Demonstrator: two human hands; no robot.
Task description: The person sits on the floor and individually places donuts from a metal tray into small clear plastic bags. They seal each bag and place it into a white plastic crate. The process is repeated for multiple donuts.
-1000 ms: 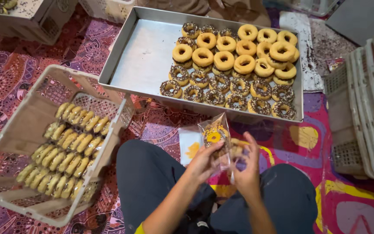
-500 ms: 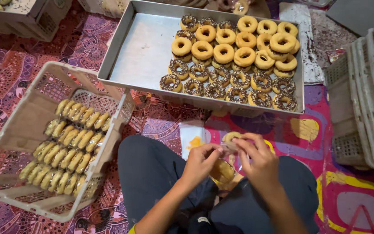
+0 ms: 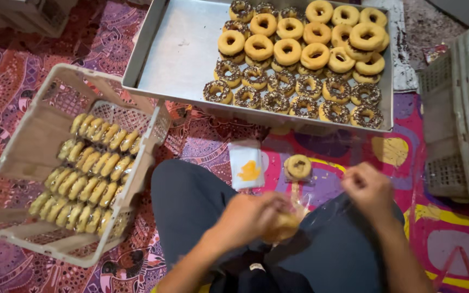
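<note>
A: Left hand [image 3: 248,217] closed round a doughnut in a clear bag [image 3: 284,223], over the lap. Right hand [image 3: 369,190] apart from it, off to the right, fingers pinched narrow; looks to be holding the thin film of the bag, blurred, so cannot tell for sure.

B: Handling?

A: Light and soft, probably. Squashes under a hard grip, so better cupped from below and at the sides, not pinched across the ring. Film thin and slippery, crinkles; take by the open end, well clear of the doughnut.

B: Topping?

A: Cannot tell on the held one. Looks plain golden through the film.

B: Around it?

A: Bagged doughnut [image 3: 298,166] lying on the patterned mat [image 3: 23,70] just past the knees. Flat empty bag with a yellow print [image 3: 246,164] beside it, to the left. Further out, metal tray [image 3: 183,51]: left half bare, right half packed with rings. Plain doughnuts [image 3: 321,38] stacked toward the far right corner, chocolate-sprinkled doughnuts [image 3: 289,92] in rows along the near edge. Sprinkled ones likely sticky on top; safer by the outer rim.

B: Left side?

A: White plastic crate [image 3: 39,135] near the left knee, bagged doughnuts [image 3: 85,173] standing on edge in tight rows inside. Stack of empty crates [image 3: 462,108] at the right edge of the mat.
</note>
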